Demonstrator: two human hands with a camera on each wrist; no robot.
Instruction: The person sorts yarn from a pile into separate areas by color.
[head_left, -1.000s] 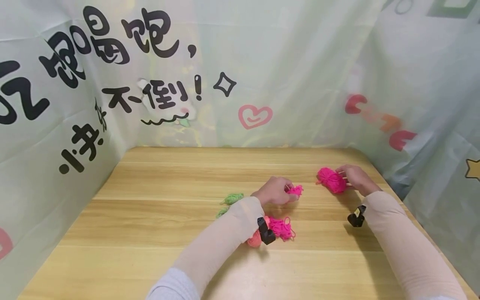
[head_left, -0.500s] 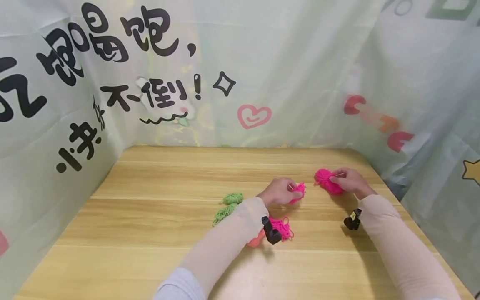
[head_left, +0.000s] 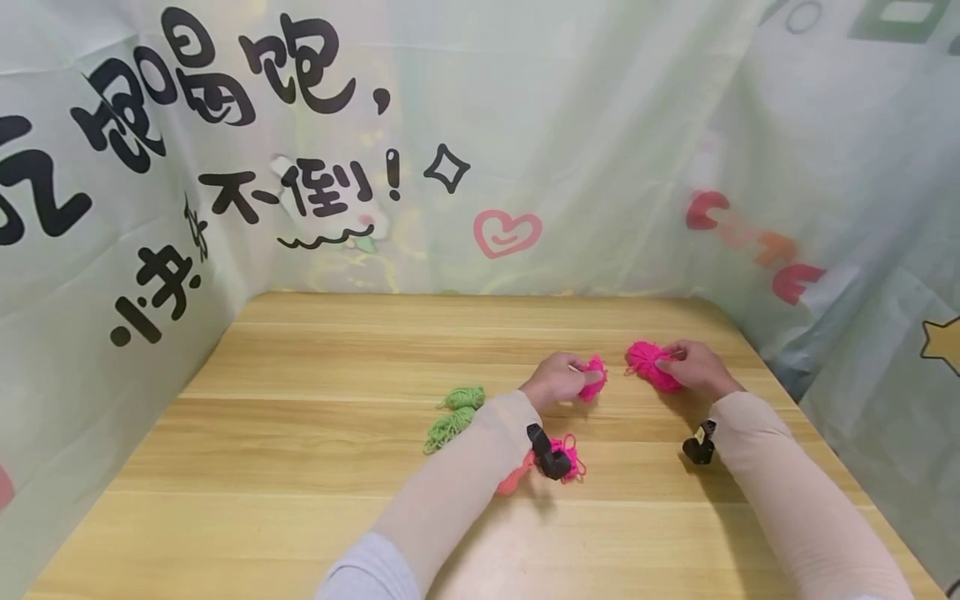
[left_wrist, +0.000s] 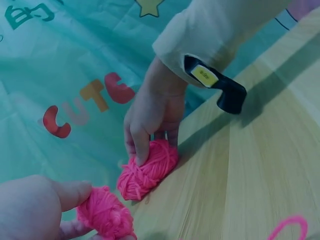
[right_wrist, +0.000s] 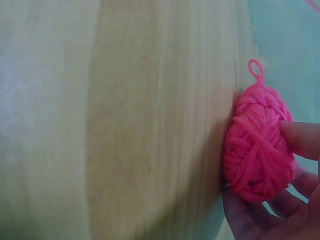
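My left hand (head_left: pixel 555 379) pinches a small hot-pink yarn bundle (head_left: pixel 594 379) between thumb and fingers, over the right half of the table. The left wrist view shows this bundle (left_wrist: pixel 105 214) close up, with a knobbly surface. To its right, a larger oval ball of hot-pink yarn (head_left: pixel 647 363) is in the grip of my right hand (head_left: pixel 701 367). In the right wrist view the thumb lies across one side of the ball (right_wrist: pixel 257 145) and the fingers curl below; a small loop sticks out at its far end.
Two green yarn balls (head_left: pixel 450 427) lie left of my left forearm. Partly hidden beneath that wrist are coral yarn (head_left: pixel 514 478) and loose pink yarn (head_left: pixel 574 460) with stray loops. Printed cloth (head_left: pixel 615 150) walls the wooden table (head_left: pixel 300 467) at back and sides.
My right hand has gone from touching the side of the yarn ball to gripping it, and the ball has shifted slightly left. My left hand has turned its small bundle more upright.
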